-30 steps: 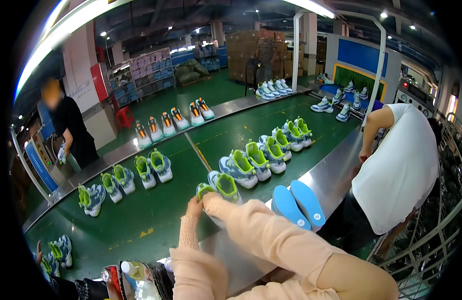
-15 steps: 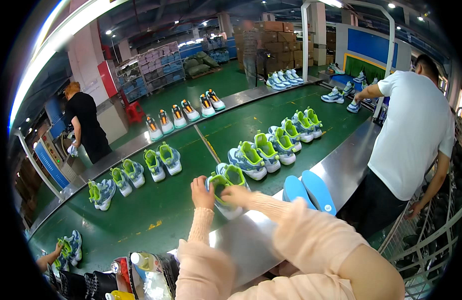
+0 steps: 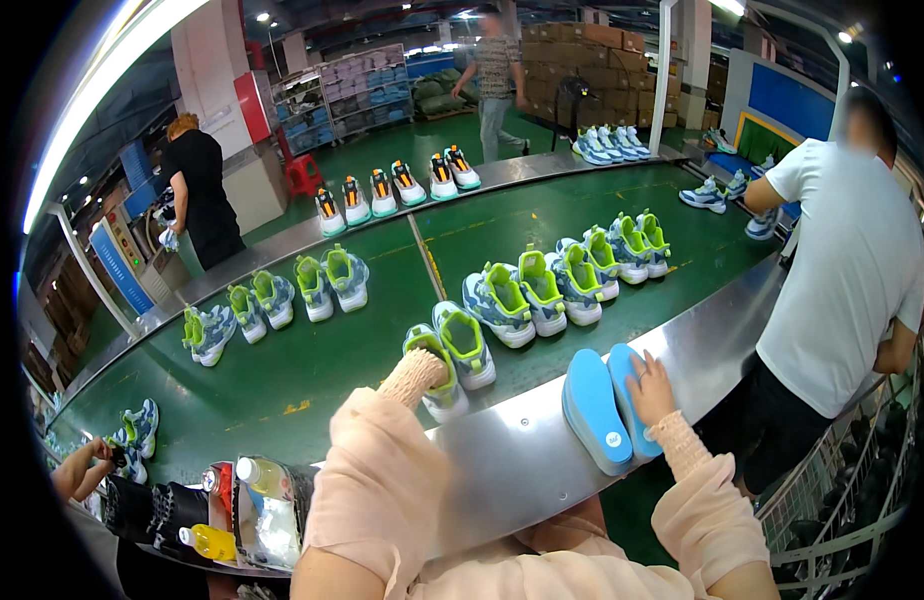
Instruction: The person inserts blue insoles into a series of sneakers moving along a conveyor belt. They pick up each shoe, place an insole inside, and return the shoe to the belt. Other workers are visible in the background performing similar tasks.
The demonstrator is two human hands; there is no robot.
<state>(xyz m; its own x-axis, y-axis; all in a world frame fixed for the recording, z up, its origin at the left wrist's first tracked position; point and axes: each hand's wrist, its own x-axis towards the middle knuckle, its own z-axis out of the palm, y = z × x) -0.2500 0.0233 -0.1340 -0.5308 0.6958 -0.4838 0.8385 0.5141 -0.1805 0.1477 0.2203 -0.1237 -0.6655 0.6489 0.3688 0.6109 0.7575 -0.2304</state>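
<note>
My left hand (image 3: 437, 364) reaches down into a grey-blue sneaker (image 3: 445, 398) with a lime-green lining; its fingers are hidden inside. The matching sneaker (image 3: 466, 345) stands close on its right. On the metal edge of the line lie two blue insoles side by side, a left insole (image 3: 593, 405) and a right insole (image 3: 627, 412), each with a round white label at the near end. My right hand (image 3: 654, 388) rests with fingers spread on the upper part of the right insole.
More lime-lined sneakers (image 3: 544, 290) stand right and left on the green belt (image 3: 382, 410). White-and-orange shoes (image 3: 384, 190) line the far ledge. Bottles and a box (image 3: 272, 515) sit lower left. A person in white (image 3: 842, 270) works at right; another person's hand (image 3: 87, 465) shows far left.
My right hand has left the sneaker and moved right onto the insole. My left hand has gone from the sneaker's rim down inside it. The view has shifted slightly.
</note>
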